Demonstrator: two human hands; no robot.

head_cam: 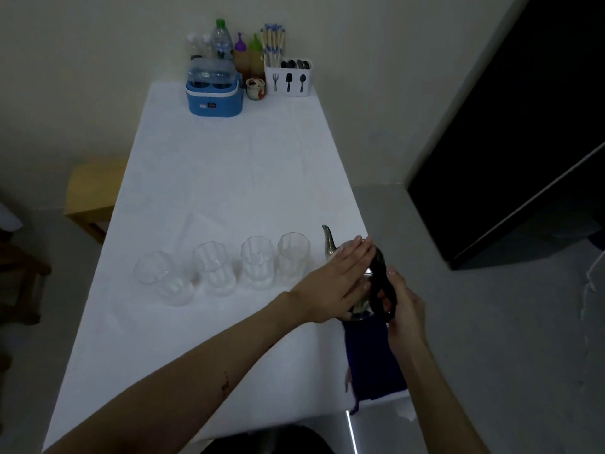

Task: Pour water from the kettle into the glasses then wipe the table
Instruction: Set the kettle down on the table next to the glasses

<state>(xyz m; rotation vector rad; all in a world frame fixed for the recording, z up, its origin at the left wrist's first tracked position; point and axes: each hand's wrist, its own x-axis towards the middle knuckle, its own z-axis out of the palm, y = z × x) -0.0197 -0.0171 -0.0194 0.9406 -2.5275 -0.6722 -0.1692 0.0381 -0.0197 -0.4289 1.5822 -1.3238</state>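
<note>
A steel kettle (330, 245) with a black handle stands near the table's right edge, spout pointing up and away. My left hand (337, 283) lies flat on its lid with straight fingers. My right hand (404, 306) grips the black handle from the right. Several clear glasses stand in a row left of the kettle, from the nearest one (293, 257) to the far-left one (163, 278). The glass next to the kettle looks cloudy, perhaps holding water. A dark blue cloth (373, 362) lies under and in front of the kettle at the table's corner.
The white table (212, 178) runs back to the wall. At its far end stand a blue appliance (214, 90), bottles (222, 40), a small jar (255, 88) and a white cutlery holder (289, 77). A wooden stool (93, 191) stands left of the table.
</note>
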